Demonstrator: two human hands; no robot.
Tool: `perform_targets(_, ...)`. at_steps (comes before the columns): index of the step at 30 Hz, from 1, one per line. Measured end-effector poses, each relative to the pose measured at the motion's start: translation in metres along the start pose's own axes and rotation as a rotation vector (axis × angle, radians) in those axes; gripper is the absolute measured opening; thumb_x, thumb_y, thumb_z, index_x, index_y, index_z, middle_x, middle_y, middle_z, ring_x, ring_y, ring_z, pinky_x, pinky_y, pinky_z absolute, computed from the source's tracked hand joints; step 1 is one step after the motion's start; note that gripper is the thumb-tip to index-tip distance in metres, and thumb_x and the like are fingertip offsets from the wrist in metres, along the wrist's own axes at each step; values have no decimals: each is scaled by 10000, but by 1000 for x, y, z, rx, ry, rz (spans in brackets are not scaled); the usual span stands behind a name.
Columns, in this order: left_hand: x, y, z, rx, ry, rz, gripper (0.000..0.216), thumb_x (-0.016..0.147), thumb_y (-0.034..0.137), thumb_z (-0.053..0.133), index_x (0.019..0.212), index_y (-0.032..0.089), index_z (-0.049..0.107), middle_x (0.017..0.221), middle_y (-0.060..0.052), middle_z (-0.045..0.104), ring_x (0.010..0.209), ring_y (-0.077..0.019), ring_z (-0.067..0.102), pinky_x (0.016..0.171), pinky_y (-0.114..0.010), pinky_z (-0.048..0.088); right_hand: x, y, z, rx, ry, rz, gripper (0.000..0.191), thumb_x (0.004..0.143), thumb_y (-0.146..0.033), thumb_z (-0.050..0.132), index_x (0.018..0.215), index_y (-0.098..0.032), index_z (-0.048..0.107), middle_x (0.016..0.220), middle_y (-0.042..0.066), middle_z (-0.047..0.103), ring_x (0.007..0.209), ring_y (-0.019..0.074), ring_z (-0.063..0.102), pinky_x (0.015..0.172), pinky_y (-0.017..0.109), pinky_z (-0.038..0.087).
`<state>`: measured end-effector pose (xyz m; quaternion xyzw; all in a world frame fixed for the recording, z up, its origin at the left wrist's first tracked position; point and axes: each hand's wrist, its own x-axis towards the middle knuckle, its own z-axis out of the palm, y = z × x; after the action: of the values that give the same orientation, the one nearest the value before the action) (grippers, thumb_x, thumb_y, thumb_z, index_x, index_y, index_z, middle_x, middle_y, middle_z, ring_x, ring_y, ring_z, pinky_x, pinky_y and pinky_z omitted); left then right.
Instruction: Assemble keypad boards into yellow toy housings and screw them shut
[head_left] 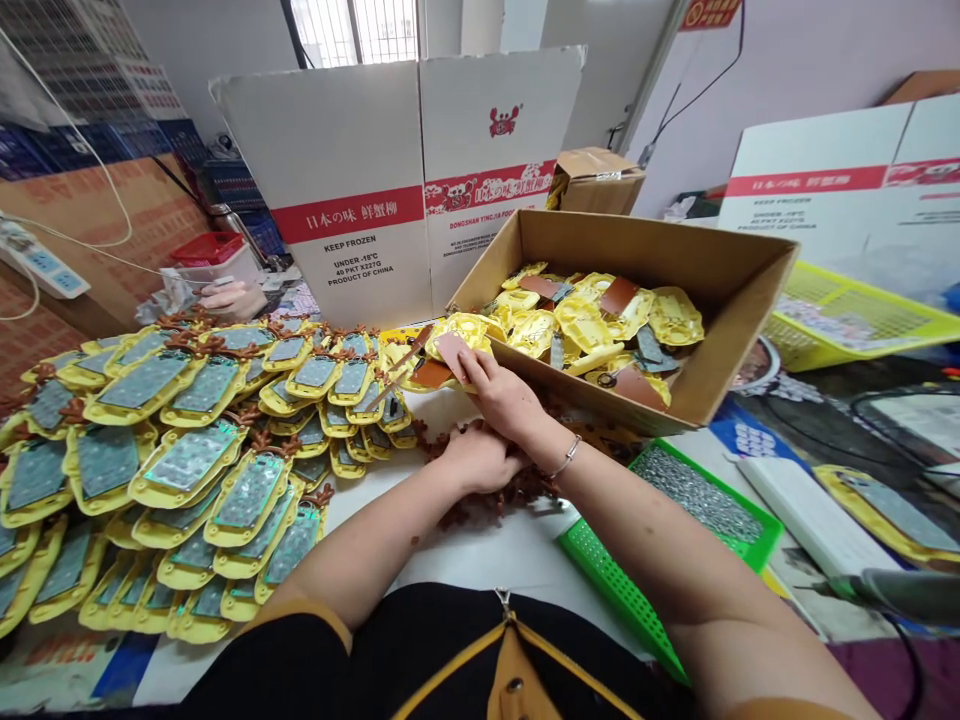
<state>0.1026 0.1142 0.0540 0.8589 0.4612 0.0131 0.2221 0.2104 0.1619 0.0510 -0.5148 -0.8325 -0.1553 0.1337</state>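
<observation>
Yellow casings, grey-panelled (154, 385): stacked left of the open cardboard box (739, 330). Green basket (615, 590): set on the box's near side. Brown antler-shaped pieces (480, 507): heaped before the box. Left hand (484, 458): placed over the pieces; its grip cannot be told. Right hand (510, 402), nearer the box: fingers closed on pink-brown board (452, 354), held beside the box's left end, projected past the fingertips, long axis seemingly slanted leftward.

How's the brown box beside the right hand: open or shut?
Open: no flap covers the brown box, and yellow shells and brown boards show inside.
</observation>
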Motion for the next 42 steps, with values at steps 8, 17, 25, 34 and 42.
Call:
perform_targets(8, -33, -3, -14, 80, -35, 181, 623, 916, 625, 504, 1418, 259, 544, 1553, -134, 458, 1453, -388, 364, 1172, -671, 246, -15, 15, -5, -77, -122, -137, 546, 973, -117, 385, 1519, -136, 381, 1423, 224, 555, 1040, 280, 671, 862, 399, 550)
perform_targets(17, -39, -37, -38, -27, 241, 87, 343, 927, 443, 578, 1108, 183, 709, 1139, -87, 733, 1091, -272, 654, 994, -411, 491, -33, 25, -11, -143, -241, -173, 568, 975, -77, 308, 1532, -171, 367, 1459, 182, 543, 1171, 319, 598, 820, 417, 496)
perform_targets(25, 53, -78, -83, -129, 468, -354, 448, 949, 311, 512, 1364, 149, 555, 1425, -128, 590, 1329, -216, 533, 1122, -318, 386, -18, 5, -40, -166, -458, -32, 647, 914, -34, 377, 1535, -213, 383, 1415, 212, 564, 989, 303, 683, 715, 382, 427)
perform_targets(34, 155, -104, -87, -70, 324, -604, 638, 786, 310, 678, 1392, 185, 526, 1420, -184, 584, 1314, -311, 554, 1051, -373, 441, 24, 33, -93, 58, -427, 95, 311, 935, -334, 534, 1209, -243, 651, 1097, 98, 733, 904, 237, 696, 646, 307, 421)
perform_targets(42, 178, -113, -63, 66, 242, -695, 901, 721, 367, 744, 1523, 223, 358, 1609, -221, 333, 1489, -390, 322, 1217, -532, 181, 95, 91, -53, 152, -365, 283, 495, 851, -183, 552, 1345, -184, 564, 1288, 139, 685, 1135, 263, 661, 871, 316, 501)
